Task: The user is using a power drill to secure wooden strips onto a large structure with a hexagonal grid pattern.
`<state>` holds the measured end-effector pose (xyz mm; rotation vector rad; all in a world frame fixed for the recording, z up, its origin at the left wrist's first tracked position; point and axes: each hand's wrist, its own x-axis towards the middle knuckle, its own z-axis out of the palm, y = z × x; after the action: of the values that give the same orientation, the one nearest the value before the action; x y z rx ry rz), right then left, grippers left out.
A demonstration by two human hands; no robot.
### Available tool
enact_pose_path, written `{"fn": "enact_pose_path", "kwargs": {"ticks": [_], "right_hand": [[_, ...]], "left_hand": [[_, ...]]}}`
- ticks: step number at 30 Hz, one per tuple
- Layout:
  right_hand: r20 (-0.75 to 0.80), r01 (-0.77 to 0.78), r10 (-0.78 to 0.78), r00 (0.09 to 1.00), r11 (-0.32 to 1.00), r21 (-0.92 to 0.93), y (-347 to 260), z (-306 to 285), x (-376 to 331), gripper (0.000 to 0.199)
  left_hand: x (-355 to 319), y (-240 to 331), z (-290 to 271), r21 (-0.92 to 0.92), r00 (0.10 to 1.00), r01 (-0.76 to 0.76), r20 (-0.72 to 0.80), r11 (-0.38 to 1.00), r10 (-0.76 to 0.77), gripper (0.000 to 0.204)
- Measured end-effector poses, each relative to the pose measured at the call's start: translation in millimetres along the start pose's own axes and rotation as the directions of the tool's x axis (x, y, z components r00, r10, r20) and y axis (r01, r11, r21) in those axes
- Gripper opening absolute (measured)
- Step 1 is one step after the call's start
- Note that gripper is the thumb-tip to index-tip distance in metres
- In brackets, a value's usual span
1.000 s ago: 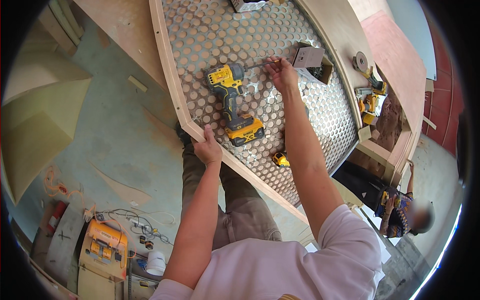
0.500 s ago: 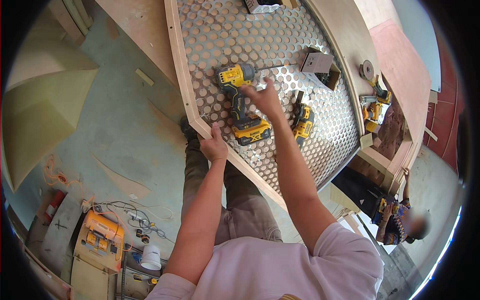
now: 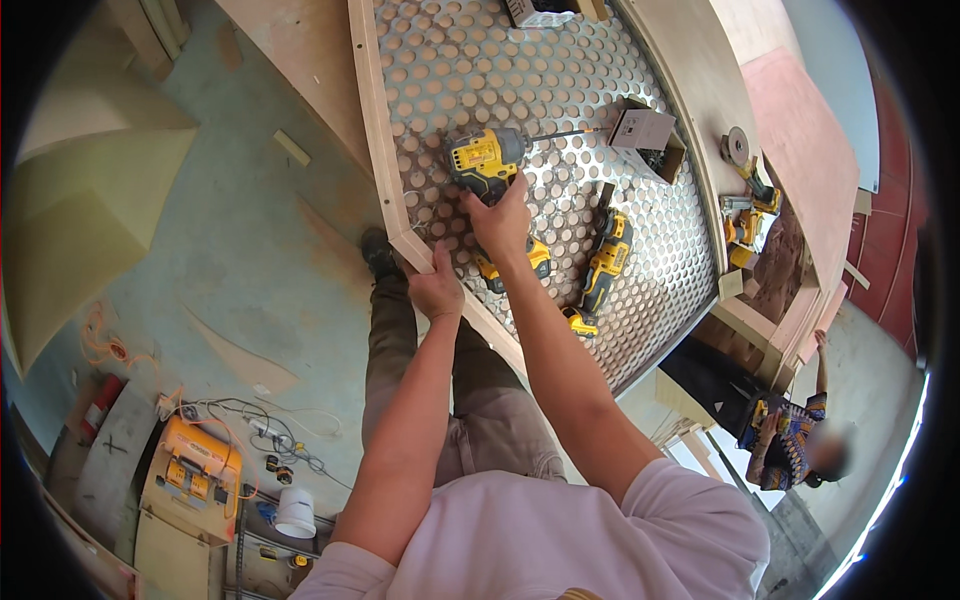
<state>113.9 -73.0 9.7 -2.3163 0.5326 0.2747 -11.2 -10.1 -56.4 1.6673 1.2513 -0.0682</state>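
1. The yellow-and-black drill (image 3: 486, 155) lies on its side over a perforated metal sheet (image 3: 430, 100), close to the sheet's wooden edge (image 3: 372, 130); I cannot tell whether it rests there or is slightly raised.
2. My right grip (image 3: 502, 222) is closed around the drill's handle — thumb toward the left, forefinger near the tool's head — with the yellow battery (image 3: 538, 258) showing past the wrist.
3. From the drill's nose, a long thin bit (image 3: 562, 134) points right, toward an open carton (image 3: 643, 128) with small dark pieces inside.
4. My left grip (image 3: 436, 290) is set against the near corner of the wooden edge, though from here I cannot tell if its fingers close beneath.
5. Right of my right forearm, a second yellow-and-black power tool (image 3: 607, 258) lies on the sheet, while another box (image 3: 538, 14) sits at the far end.
6. Beyond the sheet's right side I see a grinder (image 3: 750, 172) with a round disc, beside more yellow tools (image 3: 742, 228).
7. At far right, a co-worker (image 3: 790, 440) in a patterned top holds a yellow tool, the other arm reaching toward a pinkish panel.
8. On the floor at lower left — an orange case (image 3: 205, 450), tangled cables (image 3: 265, 428) and a white bucket (image 3: 295, 514).
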Motion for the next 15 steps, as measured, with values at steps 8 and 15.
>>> {"fn": "enact_pose_path", "kwargs": {"ticks": [8, 15], "right_hand": [[0.206, 0.125, -0.130, 0.970, 0.992, 0.036, -0.5, -60.2, -59.9, 0.087], [0.458, 0.454, -0.379, 0.804, 0.889, -0.061, 37.8, -136.6, -104.0, 0.093]], "left_hand": [[-3.7, 1.6, -7.6, -0.037, 0.995, -0.076, -0.061, 0.996, 0.073, 0.070], [-9.2, 17.9, -6.4, 0.141, 0.991, -0.057, -0.110, 0.988, 0.073, 0.067]]}}
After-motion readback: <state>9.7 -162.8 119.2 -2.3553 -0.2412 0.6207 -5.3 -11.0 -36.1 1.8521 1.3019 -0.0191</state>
